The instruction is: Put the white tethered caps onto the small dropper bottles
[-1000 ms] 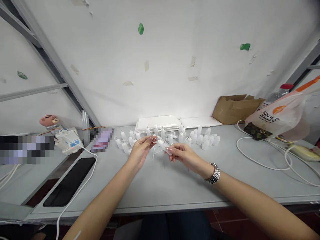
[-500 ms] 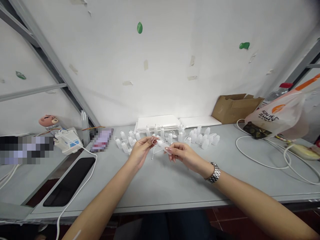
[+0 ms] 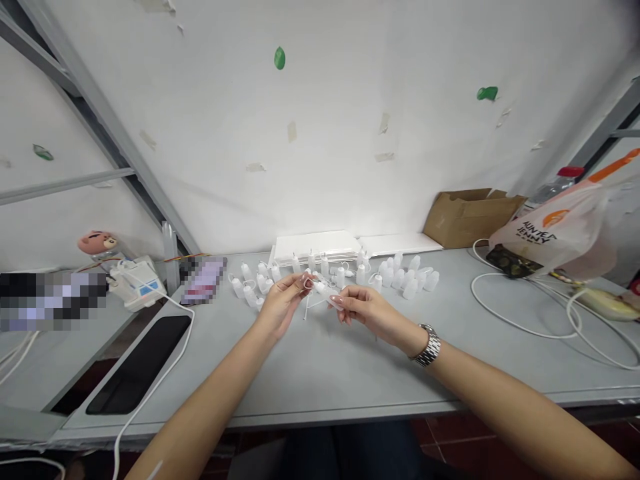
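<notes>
Between my two hands, above the grey table, is a small translucent white squeeze bottle (image 3: 326,293), lying tilted. The fingers of my left hand (image 3: 285,300) pinch its nozzle end, where a thin loop shows. My right hand (image 3: 365,308) grips the bottle's body between thumb and fingers. Thin white strips (image 3: 306,308) hang just below the bottle. Behind my hands stand several capped bottles with needle-like tips (image 3: 341,277). More bottles of this kind (image 3: 249,293) are grouped to the left. On the right, several uncapped bottles (image 3: 410,288) stand or lie together.
White flat sheets (image 3: 315,244) are stacked against the wall. A cardboard box (image 3: 465,220), a plastic bag (image 3: 555,230) and a looped white cable (image 3: 505,330) occupy the right side. A black phone (image 3: 140,363) lies at left, near a pixelated screen (image 3: 204,280).
Hardly anything differs. Both hands keep their grip on the bottle, with only a slight shift of the fingers.
</notes>
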`<state>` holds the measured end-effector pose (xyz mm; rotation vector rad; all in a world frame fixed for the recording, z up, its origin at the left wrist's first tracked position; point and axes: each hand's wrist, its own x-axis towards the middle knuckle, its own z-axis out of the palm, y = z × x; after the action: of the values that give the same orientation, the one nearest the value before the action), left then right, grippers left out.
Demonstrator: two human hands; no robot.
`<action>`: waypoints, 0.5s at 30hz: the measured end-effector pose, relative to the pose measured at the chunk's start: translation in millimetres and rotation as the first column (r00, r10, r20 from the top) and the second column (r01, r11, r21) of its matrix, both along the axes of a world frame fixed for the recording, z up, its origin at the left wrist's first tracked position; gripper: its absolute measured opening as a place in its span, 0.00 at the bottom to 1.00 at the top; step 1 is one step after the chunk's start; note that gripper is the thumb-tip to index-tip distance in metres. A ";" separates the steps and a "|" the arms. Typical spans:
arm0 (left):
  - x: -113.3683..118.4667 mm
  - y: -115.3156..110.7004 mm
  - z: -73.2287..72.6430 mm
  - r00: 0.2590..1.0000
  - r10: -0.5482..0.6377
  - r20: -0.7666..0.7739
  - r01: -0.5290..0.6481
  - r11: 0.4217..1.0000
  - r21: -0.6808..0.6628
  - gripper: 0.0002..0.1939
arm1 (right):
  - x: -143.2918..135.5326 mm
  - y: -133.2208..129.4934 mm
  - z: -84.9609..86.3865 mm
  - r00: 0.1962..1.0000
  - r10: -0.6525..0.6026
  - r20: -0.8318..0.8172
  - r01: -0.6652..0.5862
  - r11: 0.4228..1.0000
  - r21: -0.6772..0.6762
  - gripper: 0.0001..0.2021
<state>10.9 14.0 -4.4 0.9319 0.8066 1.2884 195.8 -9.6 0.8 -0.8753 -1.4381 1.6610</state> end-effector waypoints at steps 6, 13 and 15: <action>0.2 0.3 0.7 1.000 0.006 -0.009 -0.006 1.000 -0.003 0.11 | -0.2 -1.2 1.1 1.000 -0.003 -0.005 0.003 1.000 -0.022 0.12; -0.9 0.6 0.1 1.000 0.003 -0.023 -0.003 1.000 0.004 0.11 | -0.1 -0.4 -0.5 1.000 0.004 -0.014 -0.005 0.999 -0.034 0.12; -0.9 1.0 -0.1 1.000 0.002 -0.023 -0.002 1.000 0.005 0.11 | 0.3 -0.2 -1.1 1.000 0.011 -0.021 -0.011 0.999 -0.046 0.12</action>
<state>10.0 15.0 -4.5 0.9517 0.8223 1.2840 196.1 -9.8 -0.3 -0.8740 -1.3979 1.7124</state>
